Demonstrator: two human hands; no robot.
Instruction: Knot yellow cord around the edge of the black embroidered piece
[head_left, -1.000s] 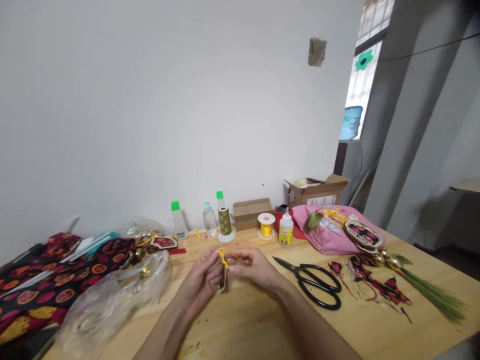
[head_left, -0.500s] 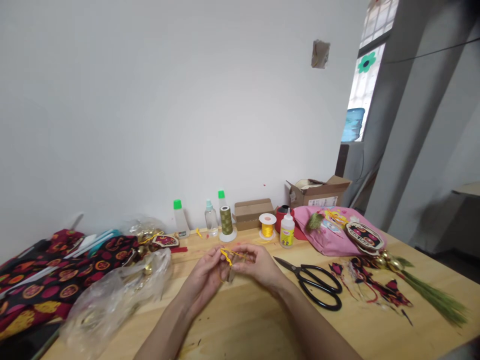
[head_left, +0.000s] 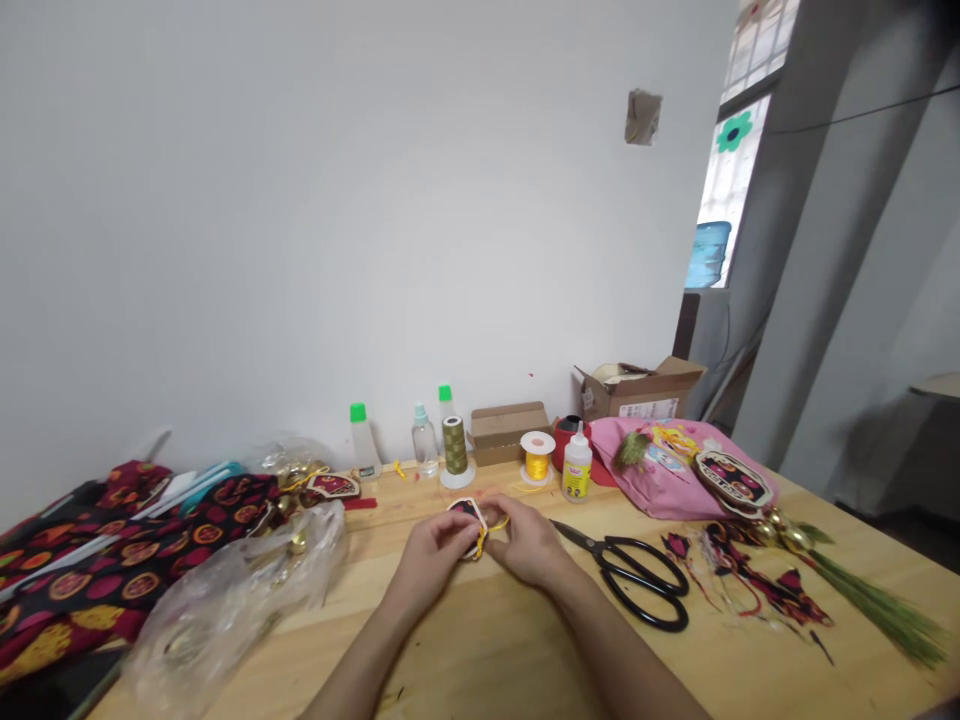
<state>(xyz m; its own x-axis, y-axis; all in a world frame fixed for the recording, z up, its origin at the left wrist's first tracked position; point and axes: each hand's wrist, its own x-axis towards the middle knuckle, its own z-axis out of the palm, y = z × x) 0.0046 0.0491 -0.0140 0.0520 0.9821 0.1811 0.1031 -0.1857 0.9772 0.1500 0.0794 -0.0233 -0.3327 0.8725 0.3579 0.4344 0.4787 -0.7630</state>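
Observation:
Both hands meet over the middle of the wooden table (head_left: 480, 650). My left hand (head_left: 433, 556) pinches a small dark red fabric piece with a pale rim (head_left: 466, 511), held with its face toward me. My right hand (head_left: 527, 543) is closed on the yellow cord (head_left: 484, 536) that loops from that piece. The fingertips of both hands touch around it. Black scissors (head_left: 637, 580) lie on the table just right of my right hand.
Along the wall stand green-capped bottles (head_left: 361, 442), an olive thread cone (head_left: 454, 448), a yellow cord spool (head_left: 536, 458), a glue bottle (head_left: 576, 467) and cardboard boxes (head_left: 637, 388). Patterned fabric (head_left: 112, 570) and a plastic bag (head_left: 225, 600) lie left; a pink cloth (head_left: 667, 465), scraps and green tassels (head_left: 870, 600) right.
The fabric piece has turned from edge-on to face toward me. Both hands moved slightly away and to the right with it, and the yellow cord now hangs below the piece.

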